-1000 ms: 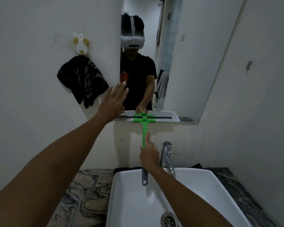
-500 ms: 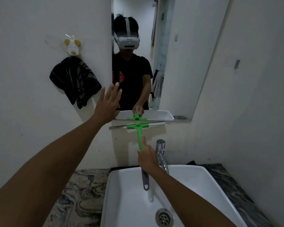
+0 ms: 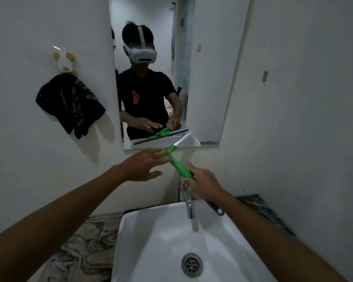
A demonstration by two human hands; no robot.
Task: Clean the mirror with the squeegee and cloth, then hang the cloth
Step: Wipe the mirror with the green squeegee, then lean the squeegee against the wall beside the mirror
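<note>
My right hand (image 3: 204, 184) grips the handle of the green squeegee (image 3: 178, 166), which is off the glass and tilted, its blade pointing up and right just below the mirror (image 3: 208, 68). My left hand (image 3: 145, 164) is spread flat, its straight fingertips touching the squeegee's green head. The dark striped cloth (image 3: 69, 102) hangs on the wall left of the mirror from a white and yellow hook (image 3: 64, 62).
A white basin (image 3: 151, 241) with a chrome tap (image 3: 189, 202) and a drain (image 3: 192, 264) sits below my hands on a marbled counter (image 3: 80, 241). White walls close in left and right; a small metal hook (image 3: 265, 76) is on the right wall.
The squeegee has come off the bottom of the mirror and turned from level to tilted. My left hand left the wall beside the mirror and dropped to the squeegee head.
</note>
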